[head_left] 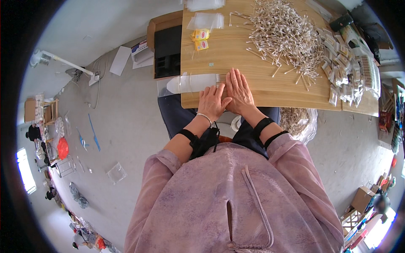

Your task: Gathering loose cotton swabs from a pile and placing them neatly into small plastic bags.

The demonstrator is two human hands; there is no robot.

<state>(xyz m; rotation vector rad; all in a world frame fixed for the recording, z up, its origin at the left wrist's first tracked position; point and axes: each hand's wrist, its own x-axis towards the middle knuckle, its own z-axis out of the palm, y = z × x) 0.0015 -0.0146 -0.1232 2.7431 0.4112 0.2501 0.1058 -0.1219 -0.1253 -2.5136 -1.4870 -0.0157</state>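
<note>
Swabs (pixel 221 77) touching 2 hands (pixel 240 89), wooden table (pixel 291 98)

Your forearms (pixel 178 147) reach forward, angling inward until your hands meet. Your right hand (pixel 239 92) lies palm down, its long fingers nearly straight, pointing away from you. Your left hand (pixel 211 101), palm down, fingers gently bent, sits close beside it, thumb overlapping its edge.

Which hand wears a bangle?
The left hand: a pale bangle circles its wrist, while above the right hand there are only black bands.
</note>
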